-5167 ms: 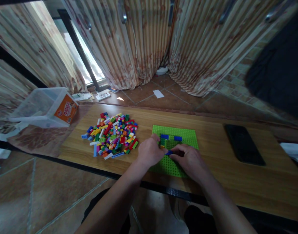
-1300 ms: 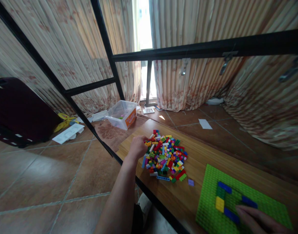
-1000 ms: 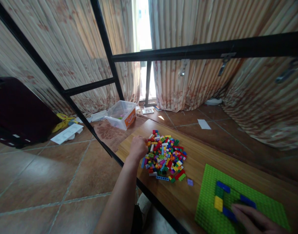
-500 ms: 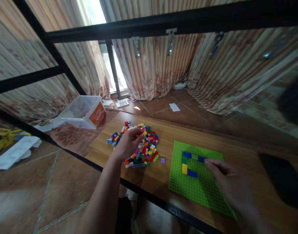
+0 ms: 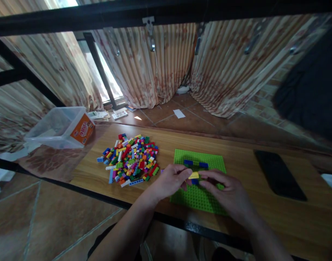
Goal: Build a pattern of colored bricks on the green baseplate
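A yellow brick (image 5: 193, 175) is held between the fingertips of my left hand (image 5: 171, 178) and my right hand (image 5: 223, 186), over the green baseplate (image 5: 202, 201). My left hand pinches its left end; the thumb and forefinger of my right hand close on the right end. On the plate, one blue brick (image 5: 188, 162) shows at the upper left and a second blue brick (image 5: 203, 165) to the right of it. Another blue brick (image 5: 194, 182) peeks out below the yellow one. My left hand covers part of the plate's left side.
A pile of mixed bricks (image 5: 133, 159) lies on the wooden table (image 5: 100, 170) to the left. A black phone-like slab (image 5: 280, 175) rests on the right. Beyond the table's left end stands a clear plastic box (image 5: 57, 127) with an orange label. A dark bar runs along the near table edge.
My left hand has moved right from the brick pile to the baseplate, carrying a yellow brick. My right hand has left the blue brick and now grips the yellow one too. The camera view has shifted.
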Demonstrator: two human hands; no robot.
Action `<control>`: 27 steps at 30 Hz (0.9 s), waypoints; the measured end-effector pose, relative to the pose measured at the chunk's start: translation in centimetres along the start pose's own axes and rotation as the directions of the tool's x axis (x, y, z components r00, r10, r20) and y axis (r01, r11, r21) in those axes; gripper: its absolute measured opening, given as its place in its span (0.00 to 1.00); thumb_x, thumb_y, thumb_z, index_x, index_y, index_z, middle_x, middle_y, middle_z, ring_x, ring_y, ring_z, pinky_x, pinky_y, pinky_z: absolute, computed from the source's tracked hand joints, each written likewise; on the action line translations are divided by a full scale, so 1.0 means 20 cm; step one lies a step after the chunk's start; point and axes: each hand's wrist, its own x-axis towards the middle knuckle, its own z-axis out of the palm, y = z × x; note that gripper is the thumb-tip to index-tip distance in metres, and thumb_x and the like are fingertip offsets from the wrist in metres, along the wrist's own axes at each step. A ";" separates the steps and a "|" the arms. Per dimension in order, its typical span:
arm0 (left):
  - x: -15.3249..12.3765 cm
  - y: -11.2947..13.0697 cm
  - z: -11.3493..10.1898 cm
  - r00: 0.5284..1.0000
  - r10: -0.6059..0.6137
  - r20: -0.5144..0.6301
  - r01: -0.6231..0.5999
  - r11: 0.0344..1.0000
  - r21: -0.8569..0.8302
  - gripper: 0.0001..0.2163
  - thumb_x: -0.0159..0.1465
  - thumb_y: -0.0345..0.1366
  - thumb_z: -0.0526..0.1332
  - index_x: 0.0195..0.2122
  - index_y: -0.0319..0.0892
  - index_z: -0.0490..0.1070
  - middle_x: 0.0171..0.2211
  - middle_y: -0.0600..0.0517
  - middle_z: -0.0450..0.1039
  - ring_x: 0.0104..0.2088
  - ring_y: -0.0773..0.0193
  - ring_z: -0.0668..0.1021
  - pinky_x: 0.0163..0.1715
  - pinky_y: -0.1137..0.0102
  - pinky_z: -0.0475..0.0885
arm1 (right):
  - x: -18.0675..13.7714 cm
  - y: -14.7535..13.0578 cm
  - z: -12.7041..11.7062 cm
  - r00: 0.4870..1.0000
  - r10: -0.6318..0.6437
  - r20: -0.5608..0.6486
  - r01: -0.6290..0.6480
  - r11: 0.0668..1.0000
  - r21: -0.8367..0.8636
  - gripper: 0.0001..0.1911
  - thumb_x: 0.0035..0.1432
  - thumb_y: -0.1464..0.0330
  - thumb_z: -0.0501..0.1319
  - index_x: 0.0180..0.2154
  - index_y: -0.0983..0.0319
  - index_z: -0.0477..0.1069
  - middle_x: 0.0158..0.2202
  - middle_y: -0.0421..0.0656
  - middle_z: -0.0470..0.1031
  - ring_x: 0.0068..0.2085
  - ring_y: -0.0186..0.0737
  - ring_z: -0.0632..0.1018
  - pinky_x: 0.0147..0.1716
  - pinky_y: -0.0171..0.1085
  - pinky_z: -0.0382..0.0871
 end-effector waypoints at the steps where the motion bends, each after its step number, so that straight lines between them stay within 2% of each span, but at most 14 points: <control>1: 0.00 0.00 0.02 1.000 -0.005 0.006 0.005 1.000 -0.004 0.18 0.64 0.48 0.55 0.27 0.38 0.69 0.24 0.53 0.71 0.21 0.72 0.70 0.22 0.76 0.65 | -0.01 0.01 -0.01 1.000 0.006 -0.020 -0.006 1.000 -0.013 0.14 0.57 0.59 0.62 0.43 0.56 0.77 0.37 0.42 0.79 0.38 0.40 0.78 0.39 0.40 0.72; 4: 0.01 0.01 0.08 0.999 -0.008 0.041 0.009 1.000 -0.025 0.17 0.64 0.46 0.55 0.27 0.38 0.70 0.23 0.54 0.70 0.20 0.73 0.69 0.21 0.76 0.64 | -0.03 0.02 -0.03 1.000 -0.001 -0.023 0.001 0.999 -0.035 0.15 0.57 0.58 0.63 0.45 0.55 0.76 0.37 0.41 0.78 0.38 0.40 0.78 0.38 0.39 0.72; 9: 0.04 -0.02 0.12 0.998 -0.015 0.055 0.011 0.998 0.067 0.17 0.65 0.46 0.53 0.28 0.38 0.70 0.24 0.54 0.71 0.19 0.72 0.70 0.20 0.76 0.63 | -0.04 0.07 -0.08 0.997 0.021 0.078 -0.014 0.996 -0.094 0.10 0.59 0.59 0.61 0.39 0.56 0.77 0.35 0.41 0.79 0.36 0.40 0.78 0.36 0.38 0.71; 12: 0.07 -0.01 0.07 0.998 0.033 -0.055 -0.021 0.978 0.208 0.17 0.66 0.45 0.52 0.27 0.39 0.70 0.23 0.54 0.71 0.21 0.71 0.71 0.21 0.76 0.64 | -0.04 0.14 -0.11 0.997 0.057 0.049 -0.049 0.989 -0.142 0.11 0.59 0.59 0.60 0.39 0.55 0.77 0.38 0.42 0.79 0.39 0.42 0.78 0.39 0.40 0.71; 14: 0.09 0.00 0.02 0.980 0.115 -0.161 -0.060 0.948 0.312 0.16 0.66 0.43 0.53 0.28 0.39 0.72 0.23 0.54 0.71 0.23 0.69 0.72 0.23 0.75 0.64 | -0.04 0.19 -0.12 0.997 0.062 0.038 -0.055 0.985 -0.165 0.11 0.58 0.60 0.61 0.39 0.55 0.77 0.39 0.43 0.78 0.40 0.43 0.78 0.40 0.42 0.71; 17: 0.10 0.00 -0.02 0.951 0.206 -0.231 -0.098 0.908 0.407 0.10 0.64 0.36 0.55 0.35 0.39 0.75 0.30 0.52 0.76 0.30 0.66 0.75 0.31 0.74 0.68 | -0.04 0.22 -0.10 0.998 0.043 0.036 -0.035 0.980 -0.194 0.11 0.58 0.60 0.61 0.39 0.55 0.78 0.41 0.43 0.76 0.42 0.43 0.77 0.42 0.41 0.70; 21: 0.09 -0.02 0.03 0.959 0.230 -0.164 -0.108 0.835 0.540 0.09 0.62 0.31 0.57 0.40 0.42 0.76 0.37 0.52 0.79 0.34 0.64 0.78 0.38 0.72 0.71 | -0.04 0.21 -0.06 0.999 0.017 0.035 -0.007 0.967 -0.253 0.11 0.59 0.60 0.61 0.40 0.54 0.79 0.42 0.43 0.74 0.42 0.41 0.76 0.40 0.41 0.69; 24: 0.08 -0.03 0.07 0.965 0.246 -0.090 -0.139 0.773 0.618 0.10 0.62 0.29 0.57 0.41 0.44 0.76 0.38 0.52 0.79 0.37 0.63 0.78 0.42 0.70 0.71 | -0.03 0.18 -0.05 1.000 -0.004 0.027 0.012 0.954 -0.300 0.10 0.59 0.62 0.61 0.39 0.55 0.79 0.40 0.44 0.73 0.41 0.42 0.75 0.41 0.42 0.69; 27: 0.08 -0.03 0.10 0.966 0.250 -0.067 -0.142 0.727 0.672 0.10 0.62 0.29 0.58 0.42 0.46 0.75 0.38 0.54 0.79 0.40 0.62 0.78 0.43 0.69 0.71 | -0.03 0.18 -0.04 0.999 -0.030 0.025 0.037 0.943 -0.330 0.09 0.59 0.63 0.60 0.38 0.55 0.79 0.39 0.44 0.73 0.40 0.42 0.75 0.40 0.42 0.69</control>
